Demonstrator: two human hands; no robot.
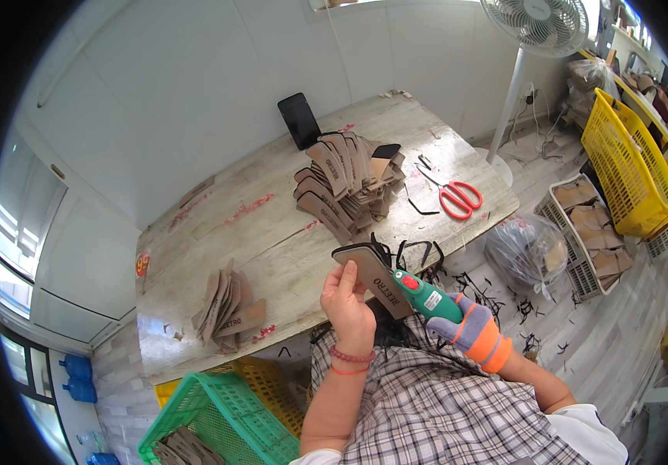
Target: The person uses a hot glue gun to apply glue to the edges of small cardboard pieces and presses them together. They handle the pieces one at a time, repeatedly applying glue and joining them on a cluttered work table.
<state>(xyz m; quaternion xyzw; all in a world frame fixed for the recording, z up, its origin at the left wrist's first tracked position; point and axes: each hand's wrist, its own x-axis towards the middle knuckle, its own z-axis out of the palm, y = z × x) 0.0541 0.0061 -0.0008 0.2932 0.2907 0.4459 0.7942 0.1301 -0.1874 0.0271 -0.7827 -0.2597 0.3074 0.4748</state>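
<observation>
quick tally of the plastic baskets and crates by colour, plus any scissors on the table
Yellow plastic baskets: 2, right one, one under table
Green plastic basket: 1
White plastic crate: 1
Red-handled scissors: 1
Total: 5

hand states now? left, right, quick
Left hand: bare, closed on a brown insole-shaped piece.
Right hand: gloved, closed on a green powered cutter, whose tip is at the piece's edge.
</observation>
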